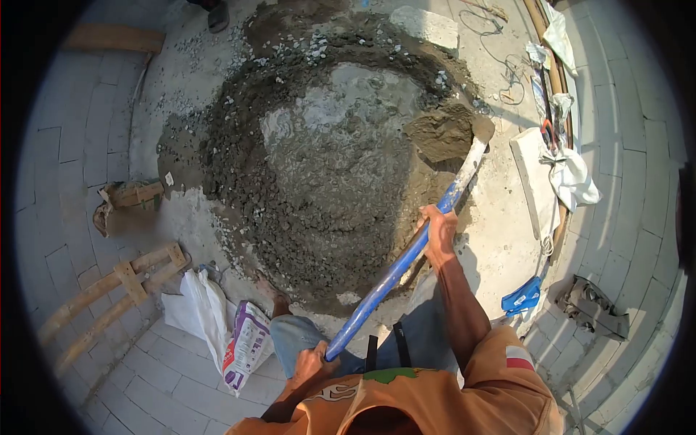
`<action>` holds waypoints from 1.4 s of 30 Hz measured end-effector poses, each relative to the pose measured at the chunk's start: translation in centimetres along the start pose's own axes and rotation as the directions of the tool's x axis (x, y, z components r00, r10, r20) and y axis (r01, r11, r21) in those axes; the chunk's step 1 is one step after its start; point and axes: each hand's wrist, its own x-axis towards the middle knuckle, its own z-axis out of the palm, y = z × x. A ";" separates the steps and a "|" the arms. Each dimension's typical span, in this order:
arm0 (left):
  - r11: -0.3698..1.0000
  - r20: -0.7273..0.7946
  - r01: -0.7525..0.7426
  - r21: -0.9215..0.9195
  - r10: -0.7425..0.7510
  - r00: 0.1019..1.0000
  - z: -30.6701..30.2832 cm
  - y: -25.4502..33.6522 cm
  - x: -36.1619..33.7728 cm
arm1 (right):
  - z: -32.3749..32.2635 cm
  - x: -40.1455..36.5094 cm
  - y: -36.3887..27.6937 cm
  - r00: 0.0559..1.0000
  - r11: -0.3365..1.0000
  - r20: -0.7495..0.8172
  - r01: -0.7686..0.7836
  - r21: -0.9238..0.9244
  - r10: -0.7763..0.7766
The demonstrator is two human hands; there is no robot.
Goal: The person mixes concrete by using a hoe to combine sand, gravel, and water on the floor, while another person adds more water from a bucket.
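A long hoe with a blue handle (388, 284) runs diagonally from my lap to the upper right. My left hand (312, 365) is wrapped around the handle's near end, close to my thigh. Further up the shaft, my right hand (438, 228) grips it with fingers closed. The hoe's blade (444, 133) is coated in wet grey-brown mix and sits at the right edge of the heap. Before me spreads a round mound of wet concrete mix (348, 138), soupy in the middle, with a gravelly ring (235, 167) around it.
A white and purple cement bag (245, 348) lies at lower left, beside a wooden frame (127, 283). To the right are a pale block (529, 181), white sacking (573, 177), a blue packet (522, 296) and a dark cloth bundle (593, 307). Wire (511, 80) lies at upper right.
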 end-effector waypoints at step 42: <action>0.976 0.160 0.127 -0.174 -0.099 0.982 -15.0 -1.8 -10.3 | -15.5 -22.3 -0.9 0.985 0.659 0.052 0.147 -0.738 -0.162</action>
